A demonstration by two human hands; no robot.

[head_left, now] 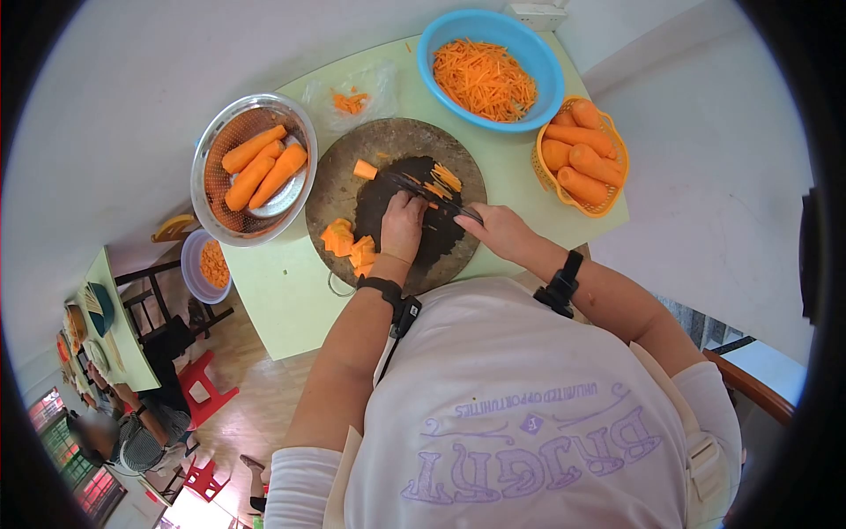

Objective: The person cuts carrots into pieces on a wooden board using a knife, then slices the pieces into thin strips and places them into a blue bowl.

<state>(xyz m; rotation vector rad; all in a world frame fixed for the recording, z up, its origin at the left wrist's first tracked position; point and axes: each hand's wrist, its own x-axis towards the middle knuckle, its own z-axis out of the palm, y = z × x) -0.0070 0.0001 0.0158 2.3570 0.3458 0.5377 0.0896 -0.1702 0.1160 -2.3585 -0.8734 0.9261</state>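
My right hand is wrapped round the handle of a dark-bladed kitchen knife, its blade slanting across the round chopping board. Close against the blade, my left hand has its fingers curled down on a carrot piece, mostly hidden beneath them. Thin carrot strips lie just beyond the knife. A short carrot chunk rests at the board's upper left. Several thick carrot pieces are heaped on the left side, near my left wrist.
Whole carrots lie in a metal colander at left and a yellow basket at right. A blue basin holds shredded carrot. Carrot scraps sit on a plastic bag. Lower left are a purple bucket, red stools and another person.
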